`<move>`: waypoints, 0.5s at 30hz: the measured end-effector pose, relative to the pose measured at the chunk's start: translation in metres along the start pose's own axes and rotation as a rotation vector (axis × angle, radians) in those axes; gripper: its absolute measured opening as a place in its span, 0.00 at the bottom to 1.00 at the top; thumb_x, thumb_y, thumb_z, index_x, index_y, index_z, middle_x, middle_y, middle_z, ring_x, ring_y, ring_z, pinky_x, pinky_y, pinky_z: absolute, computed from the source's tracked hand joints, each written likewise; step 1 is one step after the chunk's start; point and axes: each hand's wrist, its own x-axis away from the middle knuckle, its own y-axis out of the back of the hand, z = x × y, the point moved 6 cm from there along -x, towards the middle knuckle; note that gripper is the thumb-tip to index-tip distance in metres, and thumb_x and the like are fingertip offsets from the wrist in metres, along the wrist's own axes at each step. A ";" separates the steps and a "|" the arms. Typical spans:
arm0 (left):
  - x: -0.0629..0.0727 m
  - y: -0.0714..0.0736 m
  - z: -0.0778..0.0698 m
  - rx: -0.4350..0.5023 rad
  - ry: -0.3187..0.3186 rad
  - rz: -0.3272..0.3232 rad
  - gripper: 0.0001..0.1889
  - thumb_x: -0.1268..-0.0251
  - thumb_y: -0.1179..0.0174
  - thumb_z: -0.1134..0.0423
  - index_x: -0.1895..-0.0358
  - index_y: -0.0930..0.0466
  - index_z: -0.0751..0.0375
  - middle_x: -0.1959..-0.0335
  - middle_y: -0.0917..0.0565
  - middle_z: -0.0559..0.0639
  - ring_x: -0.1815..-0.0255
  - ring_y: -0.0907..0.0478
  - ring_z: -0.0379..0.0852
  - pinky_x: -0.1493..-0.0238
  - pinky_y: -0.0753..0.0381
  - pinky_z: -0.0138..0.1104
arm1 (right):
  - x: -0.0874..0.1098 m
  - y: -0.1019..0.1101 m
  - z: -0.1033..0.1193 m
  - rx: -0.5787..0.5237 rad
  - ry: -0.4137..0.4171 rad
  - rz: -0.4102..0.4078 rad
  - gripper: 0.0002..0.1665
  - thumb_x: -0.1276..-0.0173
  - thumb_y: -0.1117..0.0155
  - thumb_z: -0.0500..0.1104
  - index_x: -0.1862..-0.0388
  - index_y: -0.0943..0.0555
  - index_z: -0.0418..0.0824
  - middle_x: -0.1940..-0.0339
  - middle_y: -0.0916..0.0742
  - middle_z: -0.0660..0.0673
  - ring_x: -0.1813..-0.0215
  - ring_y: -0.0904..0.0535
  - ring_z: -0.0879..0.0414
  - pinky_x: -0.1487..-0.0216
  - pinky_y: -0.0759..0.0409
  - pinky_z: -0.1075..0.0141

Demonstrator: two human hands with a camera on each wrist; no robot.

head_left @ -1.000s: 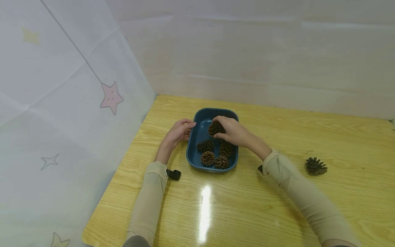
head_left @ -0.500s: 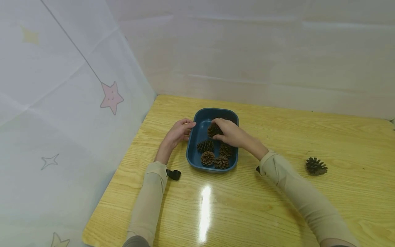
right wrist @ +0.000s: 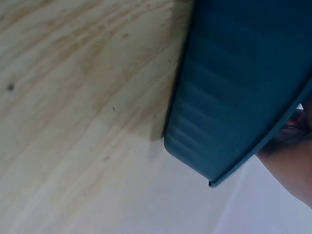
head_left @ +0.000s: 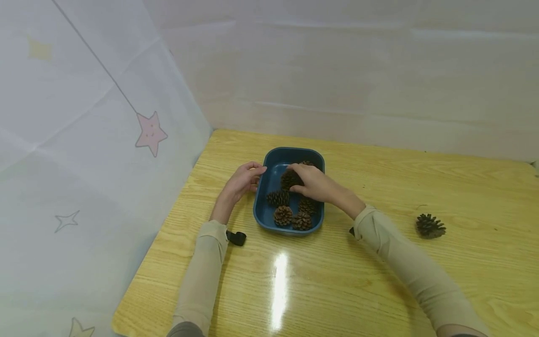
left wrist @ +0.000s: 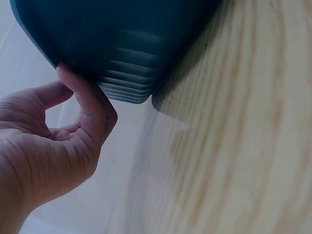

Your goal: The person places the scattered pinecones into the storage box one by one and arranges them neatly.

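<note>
A dark blue rectangular plastic box (head_left: 258, 213) stands on the table with several pine cones inside. My left hand (head_left: 242, 181) is at its left rim, fingers bent against the edge; the left wrist view shows a fingertip (left wrist: 66, 73) touching the rim. Inside the box my right hand (head_left: 313, 181) grips a pine cone (head_left: 290, 179) between thumb and fingers. Close by lie a darker, elongated pine cone (head_left: 278, 198) and a rounder one (head_left: 283, 216). Another pine cone (head_left: 306, 163) shows partly behind the right hand. The right wrist view shows mostly the outer box wall (right wrist: 234, 83).
A single pine cone (head_left: 430, 226) lies on the wooden table (head_left: 358, 281), well right of the box. Pale cloth with printed stars hangs at the left and back. A black strap piece (head_left: 236, 238) juts from the left wrist.
My right hand has shifted slightly left and toward me with the pine cone, and the cone behind it at the back shows more. The left hand stays at the rim.
</note>
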 end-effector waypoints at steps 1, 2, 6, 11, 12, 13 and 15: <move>0.000 0.000 0.000 -0.003 0.000 0.001 0.09 0.20 0.41 0.57 0.52 0.26 0.59 0.67 0.23 0.49 0.74 0.27 0.42 0.74 0.26 0.32 | 0.002 0.002 0.000 -0.004 -0.003 -0.004 0.36 0.26 0.30 0.42 0.27 0.32 0.27 0.32 0.21 0.30 0.32 0.24 0.37 0.32 0.27 0.45; 0.000 0.000 0.000 -0.001 0.001 0.002 0.09 0.20 0.40 0.57 0.52 0.26 0.59 0.67 0.23 0.49 0.74 0.26 0.42 0.74 0.26 0.32 | 0.004 0.005 0.000 -0.005 -0.007 -0.008 0.36 0.26 0.30 0.42 0.27 0.32 0.27 0.32 0.22 0.30 0.31 0.24 0.37 0.32 0.27 0.45; 0.001 0.000 -0.001 -0.007 0.000 0.006 0.10 0.20 0.40 0.57 0.52 0.26 0.59 0.67 0.22 0.49 0.73 0.26 0.43 0.74 0.25 0.32 | 0.015 0.017 -0.004 -0.015 -0.034 -0.026 0.36 0.25 0.31 0.42 0.26 0.32 0.28 0.30 0.24 0.30 0.30 0.26 0.37 0.33 0.26 0.44; 0.002 0.003 -0.004 -0.024 -0.005 0.003 0.10 0.20 0.40 0.56 0.53 0.27 0.58 0.67 0.23 0.49 0.73 0.26 0.43 0.74 0.25 0.32 | 0.035 0.035 -0.014 -0.033 -0.100 -0.035 0.36 0.23 0.33 0.42 0.25 0.34 0.29 0.29 0.25 0.30 0.29 0.28 0.36 0.33 0.27 0.43; 0.002 0.004 -0.005 -0.026 -0.005 0.002 0.10 0.21 0.40 0.56 0.53 0.27 0.58 0.67 0.23 0.49 0.72 0.26 0.43 0.73 0.25 0.32 | 0.040 0.039 -0.017 -0.035 -0.111 -0.038 0.36 0.23 0.33 0.42 0.24 0.35 0.29 0.29 0.26 0.29 0.29 0.28 0.36 0.33 0.27 0.43; 0.002 0.006 -0.005 -0.029 -0.006 -0.002 0.10 0.21 0.40 0.56 0.53 0.27 0.58 0.67 0.23 0.48 0.72 0.26 0.43 0.73 0.25 0.32 | 0.043 0.042 -0.019 -0.036 -0.119 -0.043 0.36 0.23 0.34 0.42 0.24 0.35 0.29 0.28 0.26 0.29 0.29 0.28 0.36 0.33 0.28 0.42; 0.002 0.008 -0.005 -0.035 -0.009 -0.004 0.10 0.21 0.40 0.55 0.52 0.27 0.58 0.66 0.23 0.48 0.72 0.25 0.42 0.73 0.25 0.32 | 0.051 0.049 -0.024 -0.032 -0.124 -0.061 0.36 0.23 0.34 0.42 0.24 0.35 0.28 0.29 0.25 0.29 0.29 0.28 0.35 0.33 0.28 0.42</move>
